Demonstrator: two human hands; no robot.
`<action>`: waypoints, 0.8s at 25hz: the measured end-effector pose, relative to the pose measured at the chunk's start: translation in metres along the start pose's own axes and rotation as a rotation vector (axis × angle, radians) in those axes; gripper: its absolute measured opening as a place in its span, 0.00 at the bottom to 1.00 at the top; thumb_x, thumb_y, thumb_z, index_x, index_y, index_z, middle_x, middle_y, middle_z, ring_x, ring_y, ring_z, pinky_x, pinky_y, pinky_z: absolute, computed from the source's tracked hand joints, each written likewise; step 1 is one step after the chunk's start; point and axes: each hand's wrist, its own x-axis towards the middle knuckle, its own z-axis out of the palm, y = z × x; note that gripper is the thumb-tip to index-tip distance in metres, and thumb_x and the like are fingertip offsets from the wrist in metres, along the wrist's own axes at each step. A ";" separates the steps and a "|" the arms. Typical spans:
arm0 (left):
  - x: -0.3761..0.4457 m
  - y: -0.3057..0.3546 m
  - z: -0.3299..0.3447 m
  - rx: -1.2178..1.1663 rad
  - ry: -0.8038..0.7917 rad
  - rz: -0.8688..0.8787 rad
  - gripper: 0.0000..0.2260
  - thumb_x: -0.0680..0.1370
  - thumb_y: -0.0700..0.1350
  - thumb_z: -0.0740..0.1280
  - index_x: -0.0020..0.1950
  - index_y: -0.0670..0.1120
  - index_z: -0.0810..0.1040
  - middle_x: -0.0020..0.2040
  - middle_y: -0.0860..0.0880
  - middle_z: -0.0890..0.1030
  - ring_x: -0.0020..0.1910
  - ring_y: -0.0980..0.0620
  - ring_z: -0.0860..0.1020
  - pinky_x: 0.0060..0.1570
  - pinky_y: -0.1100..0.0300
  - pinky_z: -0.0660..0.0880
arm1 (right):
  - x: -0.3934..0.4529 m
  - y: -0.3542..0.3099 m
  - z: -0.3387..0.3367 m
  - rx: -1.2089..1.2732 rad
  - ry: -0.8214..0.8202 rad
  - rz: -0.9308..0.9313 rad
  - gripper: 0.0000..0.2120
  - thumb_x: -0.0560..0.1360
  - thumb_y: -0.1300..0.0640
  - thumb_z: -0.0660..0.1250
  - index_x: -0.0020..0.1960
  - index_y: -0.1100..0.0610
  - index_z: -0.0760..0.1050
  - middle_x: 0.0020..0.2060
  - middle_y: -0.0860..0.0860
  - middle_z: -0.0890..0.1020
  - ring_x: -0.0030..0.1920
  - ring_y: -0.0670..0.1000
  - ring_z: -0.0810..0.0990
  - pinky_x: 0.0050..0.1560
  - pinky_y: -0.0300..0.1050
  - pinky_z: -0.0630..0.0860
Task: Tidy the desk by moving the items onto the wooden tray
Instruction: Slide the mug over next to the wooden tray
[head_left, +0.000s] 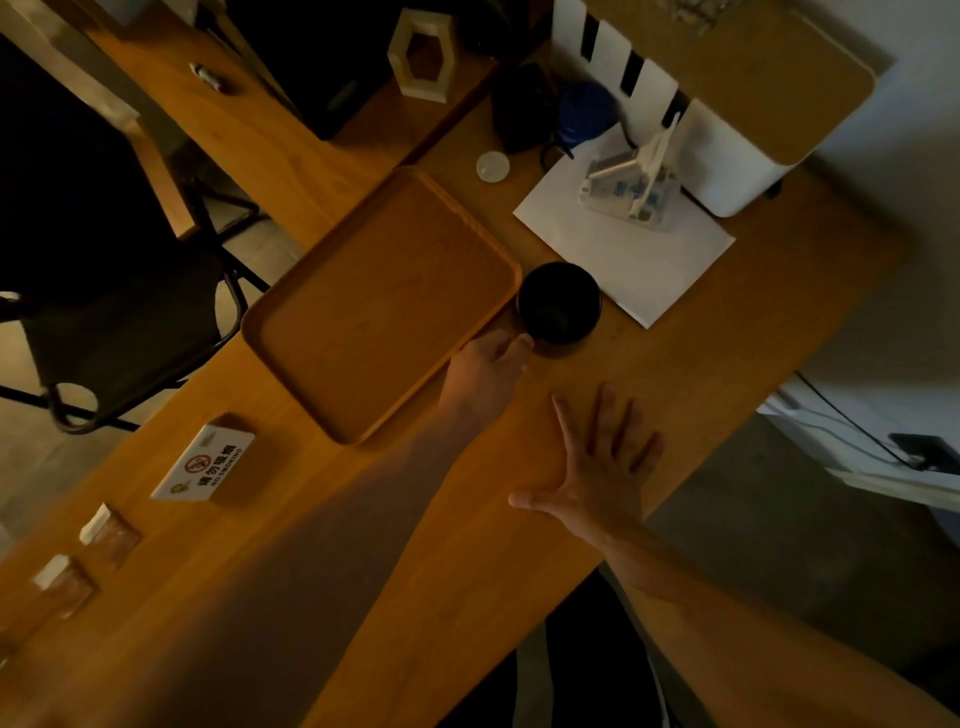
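An empty wooden tray (382, 306) lies on the desk. A black cup (560, 303) stands on the desk right beside the tray's right rim. My left hand (488, 371) reaches over the tray's corner and its fingers close on the cup's near side, apparently at a handle that the hand hides. My right hand (602, 467) rests flat on the desk, fingers spread, holding nothing. A small white round lid (492, 166) and a white plastic gadget (631, 182) on a sheet of white paper (628, 254) sit beyond the cup.
A no-smoking sign (205, 465) stands at the left, with two small blocks (104, 530) nearer the edge. A hexagonal wooden frame (421, 54), a dark blue jar (587, 111) and a white box (727, 150) crowd the far end. A black chair (124, 332) stands left of the desk.
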 end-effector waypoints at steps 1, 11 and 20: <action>0.000 0.000 0.001 0.001 -0.001 0.007 0.17 0.82 0.55 0.58 0.42 0.45 0.77 0.44 0.36 0.80 0.40 0.36 0.79 0.39 0.40 0.76 | 0.000 0.000 0.000 -0.003 0.001 -0.001 0.63 0.50 0.15 0.58 0.72 0.34 0.26 0.71 0.50 0.20 0.69 0.59 0.18 0.66 0.71 0.24; 0.005 -0.006 0.003 -0.003 -0.002 -0.008 0.20 0.81 0.58 0.59 0.46 0.42 0.76 0.47 0.33 0.79 0.41 0.35 0.79 0.36 0.45 0.74 | 0.001 0.001 0.002 -0.014 0.007 -0.007 0.63 0.49 0.14 0.56 0.72 0.34 0.26 0.72 0.50 0.21 0.69 0.60 0.18 0.67 0.71 0.26; -0.056 -0.082 0.001 -0.005 0.157 -0.068 0.09 0.82 0.53 0.59 0.55 0.50 0.74 0.47 0.49 0.76 0.36 0.52 0.73 0.35 0.51 0.71 | 0.003 0.001 0.001 -0.039 -0.016 -0.028 0.64 0.47 0.12 0.53 0.70 0.35 0.23 0.68 0.52 0.18 0.69 0.65 0.20 0.63 0.71 0.24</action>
